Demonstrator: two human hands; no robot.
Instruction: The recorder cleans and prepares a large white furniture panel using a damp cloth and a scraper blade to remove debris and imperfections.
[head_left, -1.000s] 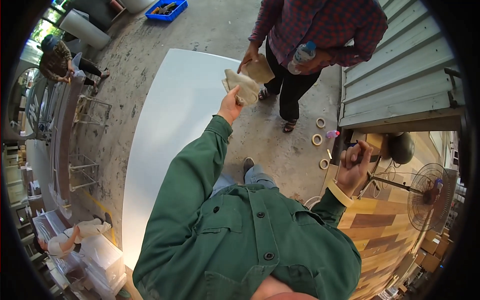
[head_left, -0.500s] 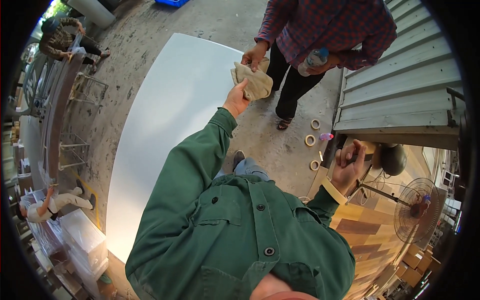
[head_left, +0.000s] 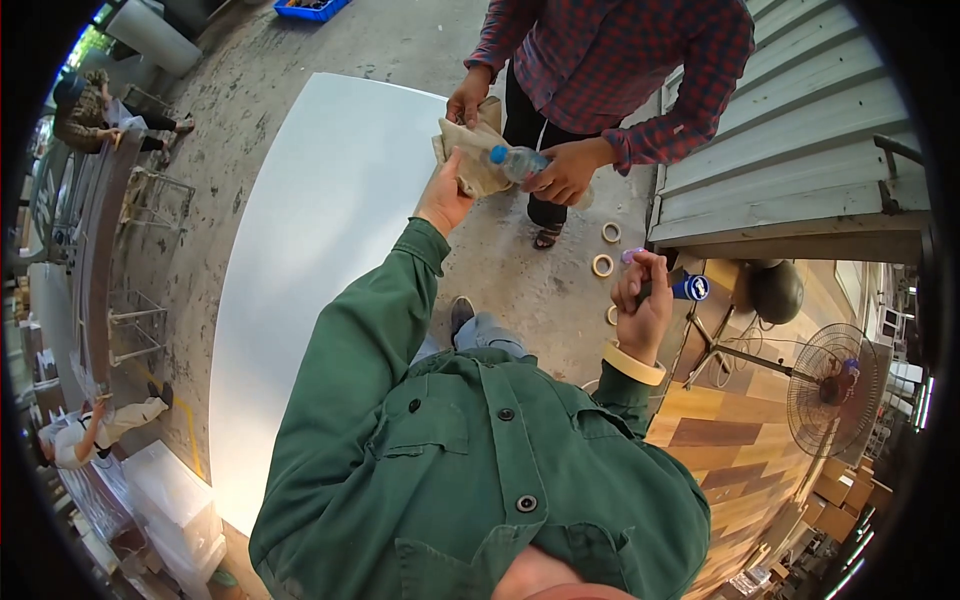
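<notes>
My left hand (head_left: 446, 198) reaches forward and pinches the near edge of a folded beige cloth (head_left: 484, 177). A co-worker's hand (head_left: 467, 100) grips the cloth's far edge. The co-worker's other hand (head_left: 566, 172) holds a clear plastic bottle (head_left: 520, 162) with a blue cap beside the cloth. On my right, my right hand (head_left: 643, 315) is closed around a dark cylindrical object with a blue-and-white end (head_left: 692, 288); its exact kind is unclear. A roll of masking tape (head_left: 634, 365) sits around my right wrist.
A large white panel (head_left: 300, 250) lies at my left. Tape rolls (head_left: 602, 265) and a small pinkish-purple item (head_left: 631, 256) are on the floor ahead. A stand fan (head_left: 832, 392) and a corrugated metal wall (head_left: 780, 140) are to the right. Other people work at far left.
The co-worker's bottle has come across to the cloth. My right hand has turned, exposing the blue end of its object. Both my left hand and the co-worker still hold the cloth.
</notes>
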